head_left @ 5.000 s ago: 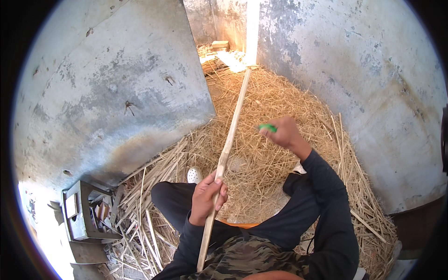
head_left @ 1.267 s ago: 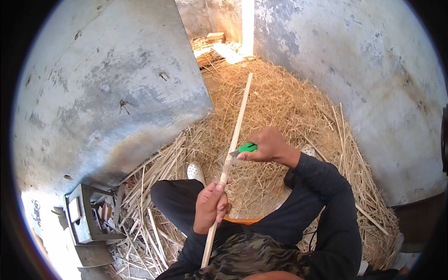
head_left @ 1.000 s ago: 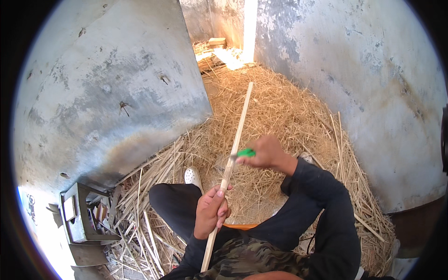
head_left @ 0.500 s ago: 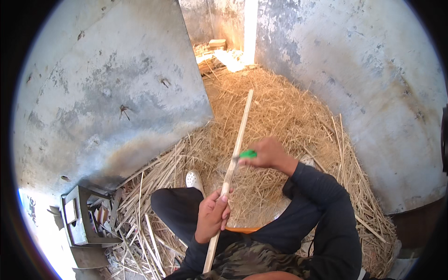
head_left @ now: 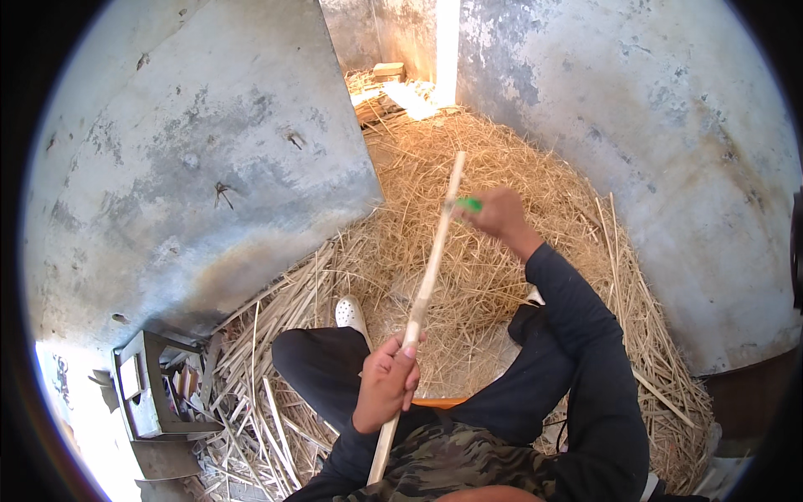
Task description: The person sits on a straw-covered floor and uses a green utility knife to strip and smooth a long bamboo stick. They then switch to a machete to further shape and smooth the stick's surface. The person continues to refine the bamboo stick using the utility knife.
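My left hand [head_left: 389, 381] is closed round the lower part of a long pale strip that looks like split bamboo [head_left: 428, 280]. The strip slants up and away from my lap, its far end over the shavings. Farther out, my right hand [head_left: 495, 211] grips a green-handled knife [head_left: 470, 204]. Its blade, small and blurred, lies against the strip near the far end. My right arm is stretched forward, and the fingers are partly hidden by the hand's back.
Curly shavings [head_left: 493, 159] cover the floor ahead. Split strips [head_left: 259, 351] pile up at the left, and more lie along the right. A wooden box-like stand [head_left: 159, 385] holds odds and ends at the lower left. Stained walls [head_left: 209, 151] rise on both sides.
My right hand has slid the knife away from me along the strip, from about its middle to near the far end. My left hand keeps its hold, shifting only slightly.
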Tool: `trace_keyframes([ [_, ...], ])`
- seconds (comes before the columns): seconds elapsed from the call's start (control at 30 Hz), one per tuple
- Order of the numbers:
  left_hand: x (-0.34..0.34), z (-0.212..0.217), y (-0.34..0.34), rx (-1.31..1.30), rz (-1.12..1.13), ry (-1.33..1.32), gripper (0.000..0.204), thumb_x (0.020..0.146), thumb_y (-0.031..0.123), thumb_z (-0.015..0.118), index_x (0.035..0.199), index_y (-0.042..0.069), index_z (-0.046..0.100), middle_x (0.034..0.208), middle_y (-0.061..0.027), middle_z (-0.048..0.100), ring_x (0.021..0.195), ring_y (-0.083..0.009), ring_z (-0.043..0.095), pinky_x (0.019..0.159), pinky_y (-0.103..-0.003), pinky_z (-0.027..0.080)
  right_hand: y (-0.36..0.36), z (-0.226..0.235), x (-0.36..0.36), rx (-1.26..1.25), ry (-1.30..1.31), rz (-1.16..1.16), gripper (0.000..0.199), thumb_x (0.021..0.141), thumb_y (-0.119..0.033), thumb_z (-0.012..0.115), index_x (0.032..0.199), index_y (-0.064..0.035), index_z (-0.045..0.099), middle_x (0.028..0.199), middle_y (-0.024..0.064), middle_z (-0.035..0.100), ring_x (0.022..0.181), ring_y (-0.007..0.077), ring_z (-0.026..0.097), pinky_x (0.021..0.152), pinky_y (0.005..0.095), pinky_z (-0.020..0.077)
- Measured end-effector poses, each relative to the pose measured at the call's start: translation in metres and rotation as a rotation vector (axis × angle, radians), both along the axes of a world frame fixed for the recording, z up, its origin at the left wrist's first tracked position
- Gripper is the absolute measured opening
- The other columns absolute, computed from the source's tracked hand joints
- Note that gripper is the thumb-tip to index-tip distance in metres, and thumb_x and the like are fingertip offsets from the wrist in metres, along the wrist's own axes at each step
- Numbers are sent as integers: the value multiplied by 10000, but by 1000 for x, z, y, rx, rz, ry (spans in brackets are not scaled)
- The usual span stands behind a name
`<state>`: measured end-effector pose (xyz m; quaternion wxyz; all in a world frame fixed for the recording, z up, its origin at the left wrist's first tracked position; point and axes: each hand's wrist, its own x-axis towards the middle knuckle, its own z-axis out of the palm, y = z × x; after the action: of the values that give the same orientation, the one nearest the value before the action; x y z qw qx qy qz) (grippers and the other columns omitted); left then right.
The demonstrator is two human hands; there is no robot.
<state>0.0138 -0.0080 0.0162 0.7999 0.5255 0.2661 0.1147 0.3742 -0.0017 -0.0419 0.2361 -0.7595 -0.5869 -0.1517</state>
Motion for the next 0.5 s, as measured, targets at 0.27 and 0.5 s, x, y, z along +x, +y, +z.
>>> trace_keyframes([
  [0.27,-16,14,-18,-16,-29,101,337,1016,214,471,1262,-8,531,567,22,454,379,-38,391,358,-172,303,-33,-9,107,22,472,-523,784,893,-757,342,474,-95,389,443,6,350,406,146,313,406,343,223],
  [0.5,-4,2,10,37,87,-4,358,1021,229,478,1295,1,513,598,29,455,381,-24,373,373,-161,308,-36,24,-67,72,168,233,688,782,-777,539,564,-134,652,416,-18,445,361,139,394,370,309,290],
])
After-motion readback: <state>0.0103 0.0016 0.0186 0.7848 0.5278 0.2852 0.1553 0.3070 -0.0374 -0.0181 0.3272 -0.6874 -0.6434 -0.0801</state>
